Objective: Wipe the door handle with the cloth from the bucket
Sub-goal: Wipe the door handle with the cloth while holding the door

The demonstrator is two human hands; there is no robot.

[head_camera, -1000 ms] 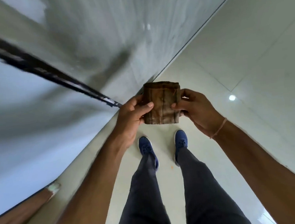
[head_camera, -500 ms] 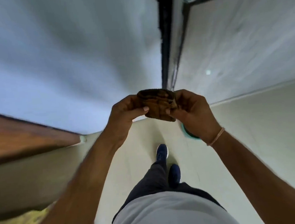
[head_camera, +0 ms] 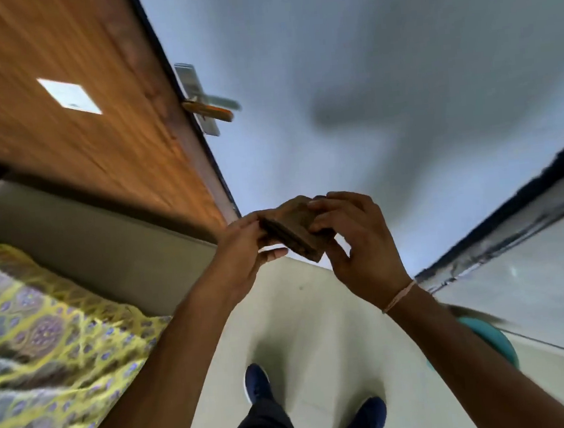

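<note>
Our left hand (head_camera: 243, 251) and right hand (head_camera: 354, 241) meet in front of us, both pinching the folded brown cloth (head_camera: 295, 231). The left grips one edge with fingers over the top and the thumb underneath; the right curls its fingers across the other end, thumb below. The cloth is a thick, layered pad, tilted, held in the air above the pale floor (head_camera: 299, 314).

The door handle (head_camera: 211, 109) sits up and to the left, well apart from the cloth, sticking out from a silver plate on the edge of the wooden door (head_camera: 76, 95). It is blurred; we make out a metal lever with an orange-brown part. A pale rectangular label (head_camera: 69, 96) is on the door face, but any writing on it is too blurred to read.

A teal bucket (head_camera: 492, 335) shows low on the right, partly behind our right forearm. A yellow patterned fabric (head_camera: 39, 337) lies at lower left. Our blue shoes (head_camera: 257, 381) stand on the floor below.
</note>
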